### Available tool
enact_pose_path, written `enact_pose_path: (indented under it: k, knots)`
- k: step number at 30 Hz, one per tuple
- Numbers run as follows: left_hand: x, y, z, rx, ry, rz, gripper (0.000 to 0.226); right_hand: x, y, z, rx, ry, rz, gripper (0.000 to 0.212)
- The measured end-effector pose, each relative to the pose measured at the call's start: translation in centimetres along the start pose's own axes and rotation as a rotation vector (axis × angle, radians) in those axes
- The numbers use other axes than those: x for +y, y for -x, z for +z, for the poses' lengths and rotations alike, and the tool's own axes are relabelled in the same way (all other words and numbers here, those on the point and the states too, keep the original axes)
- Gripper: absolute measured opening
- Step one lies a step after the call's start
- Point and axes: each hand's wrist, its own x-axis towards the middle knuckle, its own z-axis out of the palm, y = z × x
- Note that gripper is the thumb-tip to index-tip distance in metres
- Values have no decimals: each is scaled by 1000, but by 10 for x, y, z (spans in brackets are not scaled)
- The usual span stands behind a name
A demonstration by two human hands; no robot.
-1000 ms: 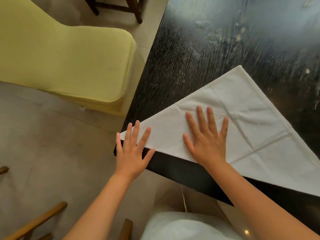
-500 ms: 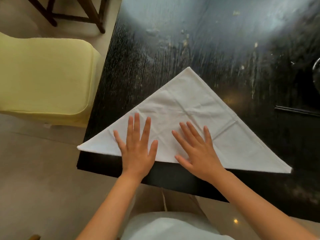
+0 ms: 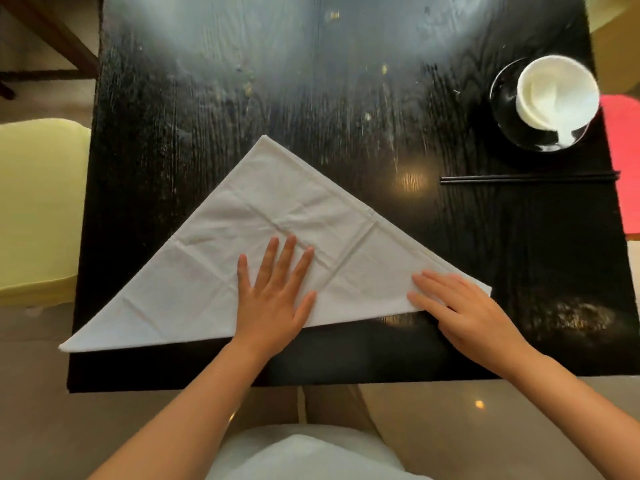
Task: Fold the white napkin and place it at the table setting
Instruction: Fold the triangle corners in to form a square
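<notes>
The white napkin [image 3: 277,216] lies folded into a triangle on the black table [image 3: 311,81], its long edge along the near side and its left tip hanging past the table's corner. My left hand [image 3: 273,296] presses flat on the napkin's middle, fingers spread. Over the napkin's right corner rests my right hand [image 3: 464,313], fingers together and flat; I cannot tell whether it pinches the cloth. The table setting sits at the far right: a white bowl [image 3: 557,91] on a black saucer [image 3: 505,109] and black chopsticks [image 3: 526,178].
A yellow chair [image 3: 38,209] stands left of the table. A red chair [image 3: 627,161] is at the right edge. Wooden chair legs [image 3: 52,36] show at the upper left. The table's near edge is just below my wrists.
The view has swung right, bringing the bowl and chopsticks into sight. My right hand slid from the napkin's middle to its right corner. My left hand moved to the centre.
</notes>
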Motion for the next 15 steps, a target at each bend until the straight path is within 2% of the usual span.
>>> enact_pose_path:
  k: [2, 6, 8, 12, 15]
  knots:
    - [1, 0, -2, -10, -2, -4, 64, 15, 4, -3, 57, 24, -28, 31]
    - [2, 0, -7, -34, -3, -15, 65, 30, -2, -17, 63, 56, -36, 27]
    - [3, 0, -10, -46, 11, -17, 65, 33, -12, -33, 77, -7, -7, 20]
    - [4, 2, -13, -59, 55, -25, 63, 34, -49, -69, 101, -349, 172, 18]
    - [4, 8, -13, -43, 141, -30, 62, 28, -88, -91, 170, -647, 356, 24]
